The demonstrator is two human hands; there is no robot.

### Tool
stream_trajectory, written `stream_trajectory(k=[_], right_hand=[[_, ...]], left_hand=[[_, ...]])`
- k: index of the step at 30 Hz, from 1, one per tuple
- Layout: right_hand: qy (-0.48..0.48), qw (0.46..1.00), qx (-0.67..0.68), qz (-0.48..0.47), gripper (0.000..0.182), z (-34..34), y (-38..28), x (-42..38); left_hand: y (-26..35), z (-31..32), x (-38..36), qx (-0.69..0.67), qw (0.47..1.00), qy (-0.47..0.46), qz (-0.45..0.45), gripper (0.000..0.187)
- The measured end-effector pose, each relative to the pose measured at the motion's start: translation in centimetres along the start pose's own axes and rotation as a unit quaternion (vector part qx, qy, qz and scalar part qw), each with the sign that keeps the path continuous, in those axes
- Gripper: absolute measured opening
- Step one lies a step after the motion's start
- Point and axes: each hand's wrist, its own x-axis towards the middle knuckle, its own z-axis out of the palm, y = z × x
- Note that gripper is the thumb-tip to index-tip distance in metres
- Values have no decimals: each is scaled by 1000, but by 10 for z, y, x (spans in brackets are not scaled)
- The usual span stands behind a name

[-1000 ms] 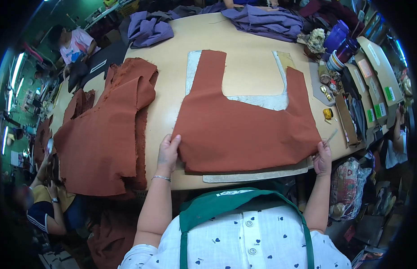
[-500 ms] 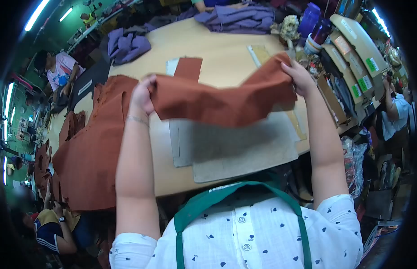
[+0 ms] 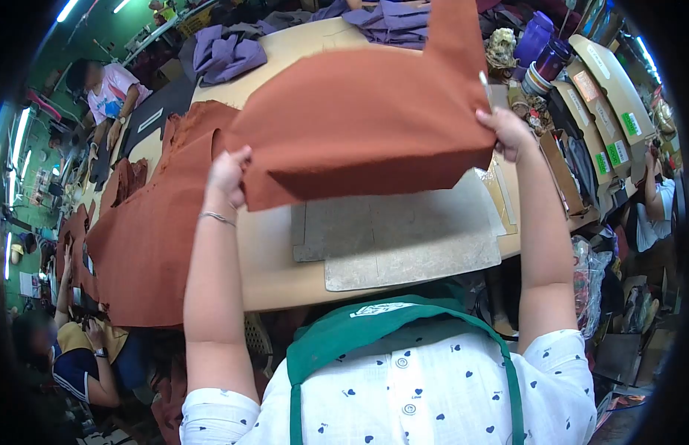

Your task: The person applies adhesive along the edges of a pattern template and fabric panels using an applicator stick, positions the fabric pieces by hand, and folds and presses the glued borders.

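A rust-brown piece of fabric [image 3: 359, 111] is stretched between my two hands, held above the table. My left hand [image 3: 229, 176] pinches its near left corner. At the right edge, my right hand [image 3: 508, 132] grips it between thumb and fingers. The cloth billows upward in the middle, and a narrow strip of it extends away at the far right. Beneath it, partly covered, lies a grey flat board [image 3: 411, 252] with a stepped outline. More rust-brown cloth [image 3: 148, 245] lies to the left, draped over the table's near edge.
Purple cloth [image 3: 229, 55] lies in heaps at the table's far side. A purple bottle [image 3: 533, 35] and cardboard boxes [image 3: 597, 96] stand at the right. One person in a pink shirt [image 3: 113, 93] works at the left; another person [image 3: 85, 363] is at lower left.
Both hands have kept their hold while the fabric went from sagging and bunched to spread out and billowing away from me. The small rust strip on the table is now hidden.
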Motion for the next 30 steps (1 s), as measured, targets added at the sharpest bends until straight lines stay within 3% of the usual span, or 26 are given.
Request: stream_trajectory(k=[2,3,5,6,7,8,9,11,14,18,20,22,24,25,28,29,30], right_hand=[[11,998,39,58,24,-9,53,12],[-7,994,86,67,24,-11,70,6],[-4,987,134,89,27,-18,101,-17],[15,986,134,102,29,-25,118,-26],[-28,983,161,84,32,-44,143,-32],[-76,977,189,69,36,-59,167,-36],[-87,977,191,41,38,-61,178,-45],[-71,982,174,-13,44,-38,170,-57],[-7,992,119,-50,52,-6,135,-77],[10,995,102,9,56,-25,119,-93],[6,995,95,14,55,-28,126,-105],[78,997,18,-12,48,-38,158,-103],[88,992,-82,21,45,-53,166,-105],[133,955,-247,97,36,-57,157,-103],[260,808,-526,-47,26,-54,138,-101],[277,802,-519,-101,17,-46,131,-98],[259,832,-480,-100,14,-36,125,-91]], left_hand=[[-64,-22,27,-27,993,-41,-104,13],[-76,-18,16,-56,975,-71,-201,28],[-79,-7,-19,-120,961,-126,-213,54],[-90,-10,-21,-130,954,-151,-224,57],[-100,-17,-22,-139,947,-170,-234,61],[-103,-10,-34,-45,978,-134,-150,64],[-94,-3,-51,-20,982,-169,-86,62],[-107,-6,-51,-43,977,-196,-69,58],[-106,1,-61,33,983,-152,-99,58],[-109,-12,-82,16,954,-210,-212,57],[-111,-25,-87,42,957,-203,-204,54],[-106,-35,-83,53,953,-180,-237,55],[-98,-37,-69,30,952,-173,-252,56],[-87,-36,-53,3,953,-174,-248,56],[-74,-38,6,19,970,-103,-218,70],[-74,-36,29,22,973,-90,-211,69],[-72,-31,49,34,978,-68,-192,65]])
